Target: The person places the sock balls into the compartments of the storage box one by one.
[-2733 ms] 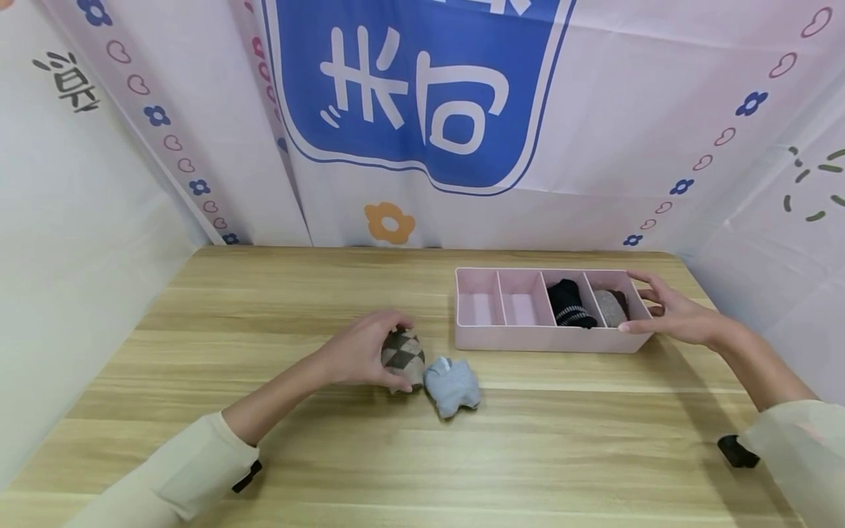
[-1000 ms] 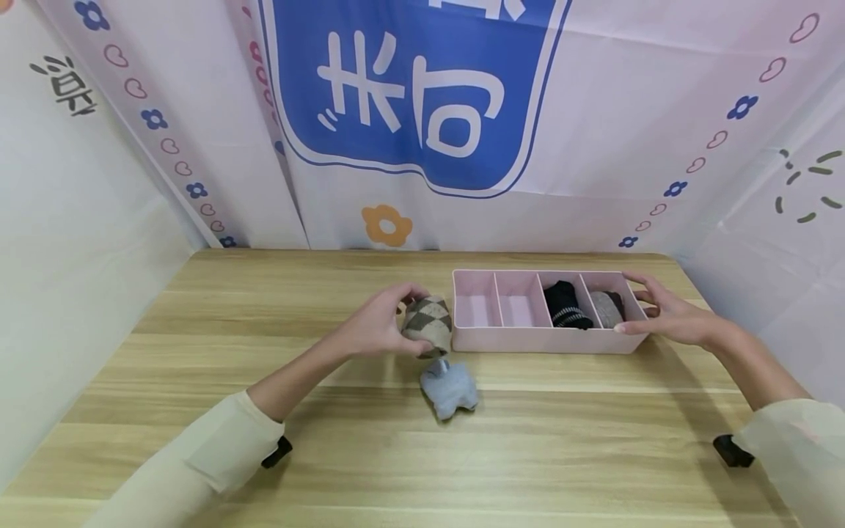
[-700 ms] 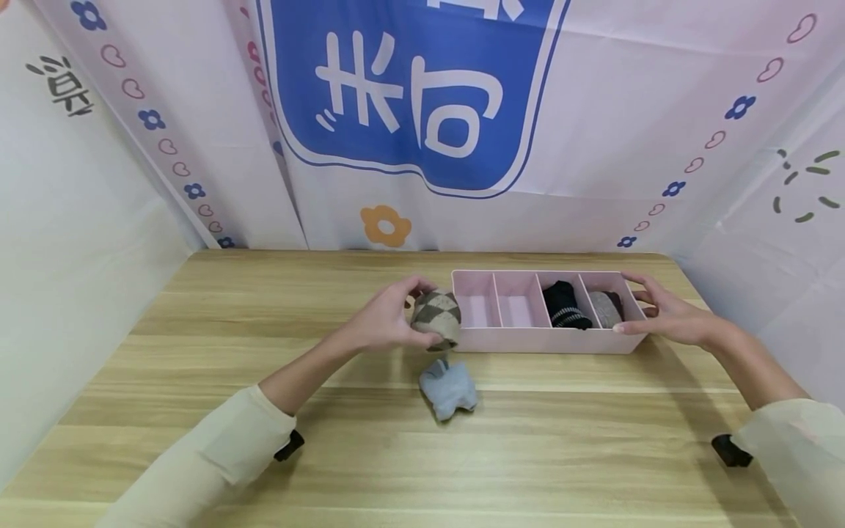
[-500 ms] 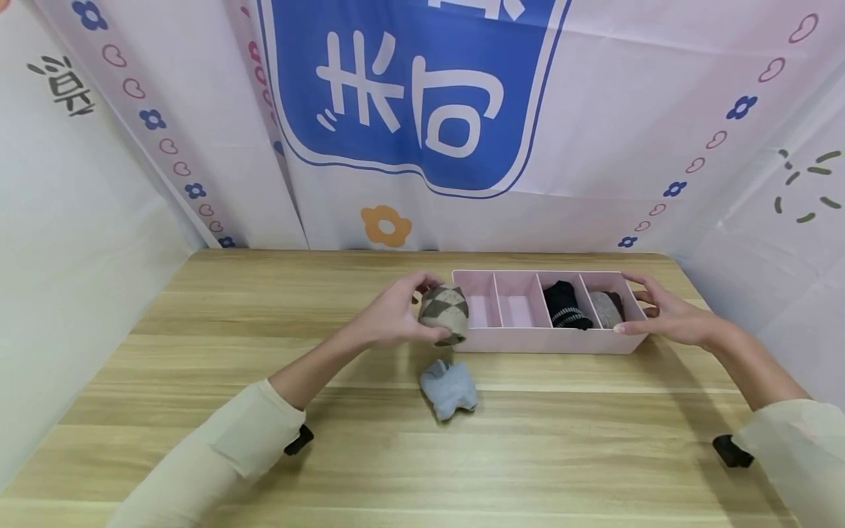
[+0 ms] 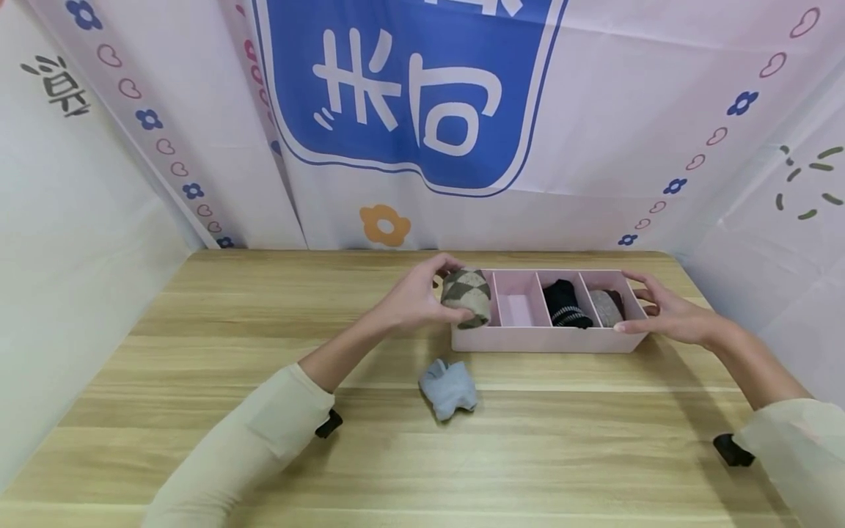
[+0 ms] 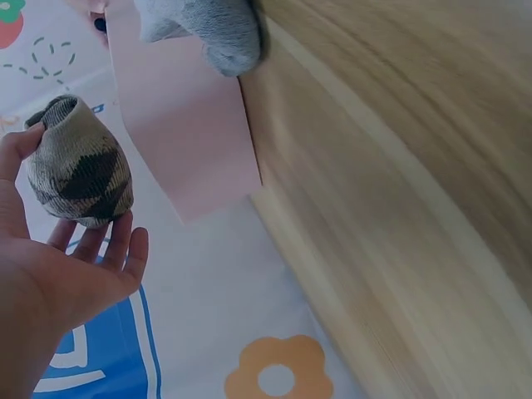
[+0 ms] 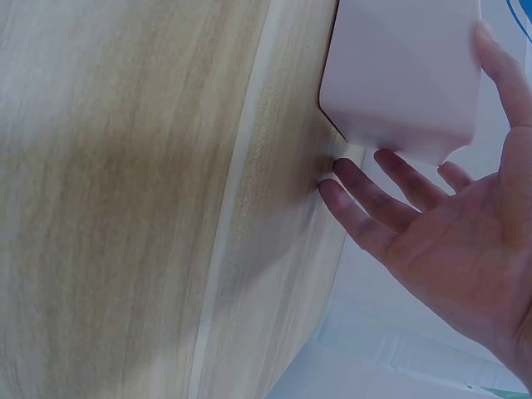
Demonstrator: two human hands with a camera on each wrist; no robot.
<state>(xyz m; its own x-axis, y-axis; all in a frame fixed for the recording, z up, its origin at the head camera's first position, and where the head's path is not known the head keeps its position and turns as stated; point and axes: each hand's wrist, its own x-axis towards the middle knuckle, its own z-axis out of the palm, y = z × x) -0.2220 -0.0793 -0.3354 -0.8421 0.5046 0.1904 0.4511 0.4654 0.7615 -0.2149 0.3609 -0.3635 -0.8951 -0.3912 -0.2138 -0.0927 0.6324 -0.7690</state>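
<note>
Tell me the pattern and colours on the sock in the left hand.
Beige and dark brown-grey diamonds cover the sock; the head view shows them best.

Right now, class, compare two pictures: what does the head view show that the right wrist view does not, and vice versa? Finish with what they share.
Only the head view: the left hand holding the checkered sock, the pale grey sock, and the black sock and grey-brown sock inside the pink box.

Only the right wrist view: the palm side of the right hand.

Both: the right hand at the box's right end, the box's outside and the wooden table.
</note>
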